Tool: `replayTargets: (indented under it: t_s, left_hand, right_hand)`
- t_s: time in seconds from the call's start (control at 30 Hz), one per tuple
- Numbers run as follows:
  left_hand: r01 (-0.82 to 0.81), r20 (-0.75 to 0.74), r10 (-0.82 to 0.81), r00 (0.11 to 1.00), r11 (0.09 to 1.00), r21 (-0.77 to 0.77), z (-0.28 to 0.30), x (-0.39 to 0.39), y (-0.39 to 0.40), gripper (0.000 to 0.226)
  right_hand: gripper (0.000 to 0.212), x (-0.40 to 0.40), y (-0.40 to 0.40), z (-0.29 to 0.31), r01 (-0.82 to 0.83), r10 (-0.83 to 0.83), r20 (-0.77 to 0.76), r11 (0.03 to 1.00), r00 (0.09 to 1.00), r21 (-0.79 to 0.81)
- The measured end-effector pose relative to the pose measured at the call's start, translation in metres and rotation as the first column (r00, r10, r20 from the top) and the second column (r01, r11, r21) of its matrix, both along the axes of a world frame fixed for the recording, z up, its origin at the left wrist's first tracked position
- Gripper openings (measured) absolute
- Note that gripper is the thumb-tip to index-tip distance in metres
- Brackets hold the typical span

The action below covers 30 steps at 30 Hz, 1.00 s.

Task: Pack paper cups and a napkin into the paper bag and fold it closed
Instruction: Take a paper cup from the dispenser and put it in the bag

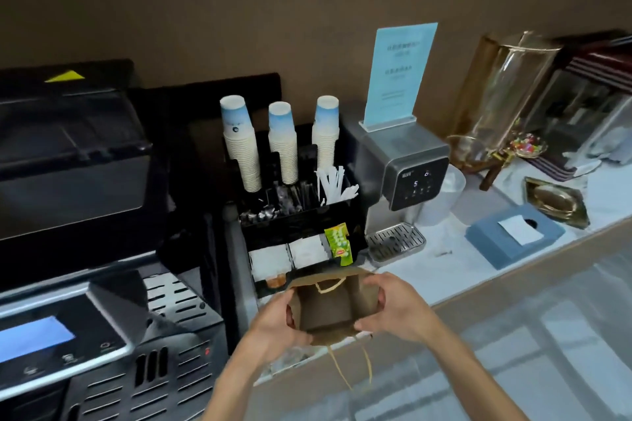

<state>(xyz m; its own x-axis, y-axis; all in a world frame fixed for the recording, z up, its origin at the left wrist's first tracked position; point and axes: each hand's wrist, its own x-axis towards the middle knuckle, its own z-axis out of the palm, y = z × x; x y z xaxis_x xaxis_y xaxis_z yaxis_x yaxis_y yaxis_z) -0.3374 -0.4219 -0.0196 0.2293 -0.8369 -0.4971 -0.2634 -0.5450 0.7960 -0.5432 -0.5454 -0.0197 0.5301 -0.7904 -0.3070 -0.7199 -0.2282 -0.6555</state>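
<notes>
We cannot read the print on the blue sign [400, 75]; it is too blurred. The paper bag [333, 308] hides the lower part of the organiser [301, 225]. The coffee machine [68, 249] is cut off by the left and bottom edges, and both forearms run out at the bottom edge.

- At frame centre-right, you can read the digit "5" on the dark control panel [415, 184] of the grey water dispenser [393, 161].
- Below it, left, the green tea packet [338, 244] carries a small "Lipton" logo.
- Text on the blue sign [398, 75], upper right, is too blurred to read.
</notes>
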Motion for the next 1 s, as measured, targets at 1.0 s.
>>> replayTargets:
  t_s: [1.0]
  left_hand:
    - [-0.361, 0.053, 0.379, 0.924, 0.91, -0.205, -0.033, -0.006, -0.045, 0.078]
  right_hand:
    - [0.091, 0.046, -0.126, -0.032, -0.354, 0.277, 0.246, 0.857, 0.929, 0.375]
